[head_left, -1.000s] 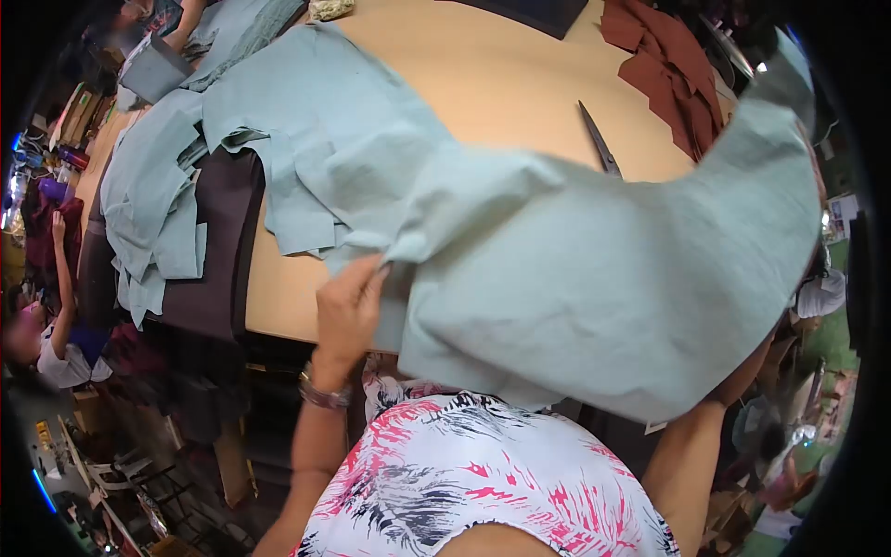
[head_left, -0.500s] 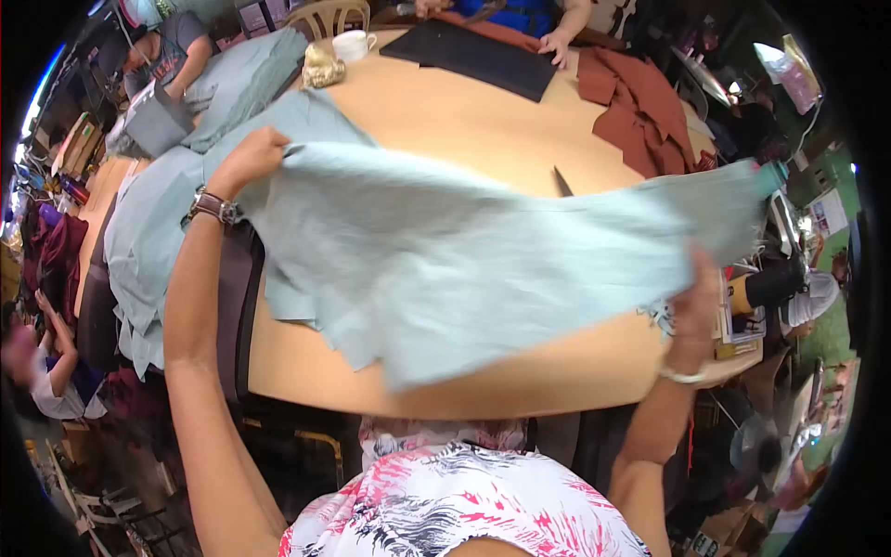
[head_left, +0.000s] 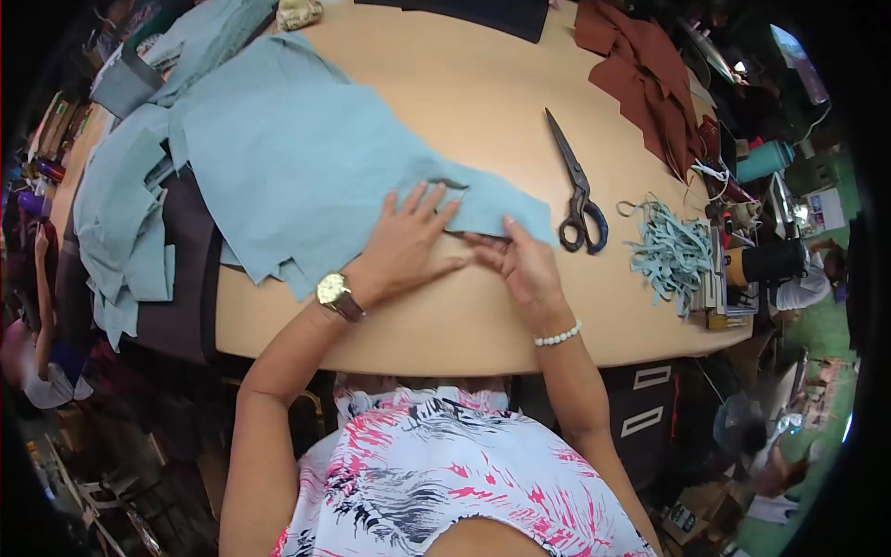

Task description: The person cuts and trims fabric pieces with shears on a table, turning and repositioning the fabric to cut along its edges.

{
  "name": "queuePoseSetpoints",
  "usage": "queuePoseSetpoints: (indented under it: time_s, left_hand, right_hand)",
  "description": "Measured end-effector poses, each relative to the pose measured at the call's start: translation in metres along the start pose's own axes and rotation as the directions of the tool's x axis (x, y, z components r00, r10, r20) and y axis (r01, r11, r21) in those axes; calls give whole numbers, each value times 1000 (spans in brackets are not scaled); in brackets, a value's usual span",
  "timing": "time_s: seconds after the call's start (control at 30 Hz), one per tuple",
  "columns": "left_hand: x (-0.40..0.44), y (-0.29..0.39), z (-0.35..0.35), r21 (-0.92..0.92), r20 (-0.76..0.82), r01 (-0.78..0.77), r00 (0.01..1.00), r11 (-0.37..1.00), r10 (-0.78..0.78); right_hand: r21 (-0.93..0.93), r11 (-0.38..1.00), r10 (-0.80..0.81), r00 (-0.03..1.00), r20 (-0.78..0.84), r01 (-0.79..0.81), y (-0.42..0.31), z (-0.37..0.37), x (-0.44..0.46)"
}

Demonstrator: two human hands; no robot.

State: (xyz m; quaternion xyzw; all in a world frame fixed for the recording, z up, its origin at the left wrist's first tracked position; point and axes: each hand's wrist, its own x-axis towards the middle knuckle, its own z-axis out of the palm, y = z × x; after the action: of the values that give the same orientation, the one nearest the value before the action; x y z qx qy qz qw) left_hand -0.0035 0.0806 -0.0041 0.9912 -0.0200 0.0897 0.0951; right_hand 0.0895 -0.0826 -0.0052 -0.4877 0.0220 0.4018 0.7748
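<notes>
A large light blue-green cloth piece (head_left: 278,139) lies spread over the left and middle of the table, narrowing toward the right. My left hand (head_left: 408,237) rests on its lower edge with the fingers spread. At the narrow right end, my right hand (head_left: 524,265) has its thumb on top of the cloth and its other fingers by the near edge, so the cloth end is between them. Dark scissors (head_left: 577,186) lie to the right of the cloth, touched by neither hand.
Blue-green thin scraps (head_left: 670,251) are heaped at the table's right edge. Rust-brown cloth (head_left: 645,79) lies at the back right, black material (head_left: 492,14) at the back. More blue-green pieces (head_left: 125,213) hang over a dark surface at the left.
The cloth was lifted and swung in the air; now it lies flat on the table. Both hands have come down and closer together, and the scissors and scraps show fully.
</notes>
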Motion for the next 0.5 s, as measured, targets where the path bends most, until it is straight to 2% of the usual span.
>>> queuePoseSetpoints:
  time_s: [0.03, 0.1, 0.17, 0.2, 0.23, 0.27, 0.3, 0.37, 0.4, 0.47, 0.5]
  left_hand:
    - [-5, -3, 6, 56, -73, -20, 997, 998, 24]
    - [-16, 5, -2, 99, -8, 138, 990, 986, -138]
    - [-22, 16, -10, 184, 30, 288, 954, 940, -299]
    - [-20, 18, -14, 218, 40, 271, 957, 938, -286]
    - [-18, 20, -19, 252, 51, 252, 961, 935, -272]
    - [-14, 22, -20, 285, 63, 230, 964, 931, -258]
    - [-7, 24, -18, 313, -26, 108, 994, 944, -105]
    - [15, 31, -10, 391, -187, -127, 959, 912, 214]
    - [25, 36, 0, 246, -149, -190, 961, 950, 231]
    - [44, 42, 19, -56, -80, -285, 956, 957, 281]
    - [49, 42, 21, -72, -30, -285, 958, 956, 284]
  right_hand:
    - [-63, 995, -90, 988, -129, 82, -4, -12, 5]
    - [-213, 916, -366, 926, -91, 341, -31, -26, 0]
    - [-564, 663, -651, 751, -111, 492, -45, -52, 7]
    - [-817, 401, -718, 696, 1, 415, -50, -62, 4]
    - [-955, 80, -738, 660, 137, 287, -55, -70, 0]
    - [-958, -255, -710, 648, 276, 128, -57, -73, -4]
    - [-947, -318, -655, 714, 247, 35, -55, -74, -7]
    - [-934, -353, -656, 725, 210, -48, -52, -67, -12]
    - [-925, -369, -655, 731, 191, -89, -52, -64, -16]
    - [-964, -223, -556, 831, 3, -146, -61, -57, -33]
    - [-971, -149, -494, 865, -91, -187, -64, -56, -41]
